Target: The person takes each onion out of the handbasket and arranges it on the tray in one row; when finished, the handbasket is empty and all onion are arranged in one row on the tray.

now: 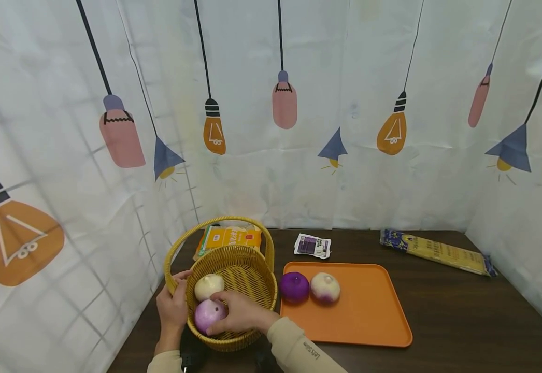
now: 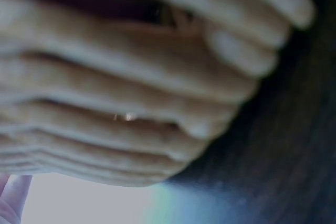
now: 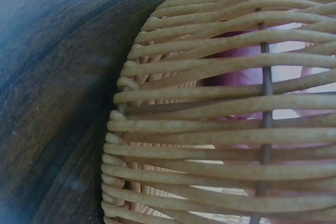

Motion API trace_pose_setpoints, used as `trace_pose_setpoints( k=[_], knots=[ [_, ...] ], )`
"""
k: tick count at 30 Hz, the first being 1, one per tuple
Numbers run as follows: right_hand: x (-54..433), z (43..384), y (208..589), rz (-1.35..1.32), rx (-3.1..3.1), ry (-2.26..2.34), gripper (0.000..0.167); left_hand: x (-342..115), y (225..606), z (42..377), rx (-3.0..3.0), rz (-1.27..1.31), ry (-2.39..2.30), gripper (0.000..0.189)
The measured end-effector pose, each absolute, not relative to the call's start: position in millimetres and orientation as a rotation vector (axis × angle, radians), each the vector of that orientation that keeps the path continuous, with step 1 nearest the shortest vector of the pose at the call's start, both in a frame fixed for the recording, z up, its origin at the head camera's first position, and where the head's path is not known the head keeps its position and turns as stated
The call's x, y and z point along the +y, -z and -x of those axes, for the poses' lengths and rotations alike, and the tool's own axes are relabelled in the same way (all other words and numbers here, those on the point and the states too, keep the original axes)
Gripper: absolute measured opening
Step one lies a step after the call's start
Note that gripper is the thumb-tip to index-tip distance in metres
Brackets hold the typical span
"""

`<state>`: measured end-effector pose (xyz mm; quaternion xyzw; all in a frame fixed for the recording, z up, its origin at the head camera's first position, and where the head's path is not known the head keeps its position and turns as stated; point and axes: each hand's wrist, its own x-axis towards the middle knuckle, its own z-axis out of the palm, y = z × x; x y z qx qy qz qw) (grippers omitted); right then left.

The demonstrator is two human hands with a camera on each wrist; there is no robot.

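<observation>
A yellow wicker basket [image 1: 252, 280] with a tall hoop handle stands at the front left of the table. My left hand [image 1: 173, 305] grips its left rim near the foot of the handle. Inside, my right hand [image 1: 240, 313] holds a light purple onion [image 1: 208, 315], fingers above it and thumb at its lower side. Beside that one lies a whitish onion [image 1: 209, 286]. Close up, the weave of the basket [image 2: 131, 61] fills most of the left wrist view. In the right wrist view, something purple shows through gaps in the basket wall [image 3: 157, 124].
Right of the basket, an orange tray [image 1: 359, 311] carries a dark purple onion [image 1: 294, 287] and a white-and-purple onion [image 1: 325, 287]. Behind are an orange packet [image 1: 233, 237], a small white-and-purple sachet [image 1: 312, 246] and a long yellow-and-blue packet [image 1: 439, 252]. Printed curtains enclose the table.
</observation>
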<state>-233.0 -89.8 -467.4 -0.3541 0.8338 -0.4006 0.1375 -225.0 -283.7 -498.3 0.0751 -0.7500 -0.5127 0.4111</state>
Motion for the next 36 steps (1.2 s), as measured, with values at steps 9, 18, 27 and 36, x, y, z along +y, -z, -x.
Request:
trace_pose_setpoints(
  k=[9,18,27,36],
  knots=[
    [-90.2,230.5,466.6,1.062,2.414,1.104,0.060,-284.2,498.8,224.3,-1.916,-0.178,1.249,0.026],
    [-88.6,229.7,466.3,1.049,2.397,1.044,0.066,-283.3,497.8,222.8,-1.916,-0.190,1.269,0.027],
    [-90.1,228.9,465.6,1.058,2.454,1.007,0.070,-282.0,495.9,222.2,-1.911,-0.180,1.288,0.026],
    [-90.2,223.8,466.3,0.895,2.532,1.079,0.079,-283.3,496.6,223.0,-1.917,-0.185,1.292,0.026]
  ],
)
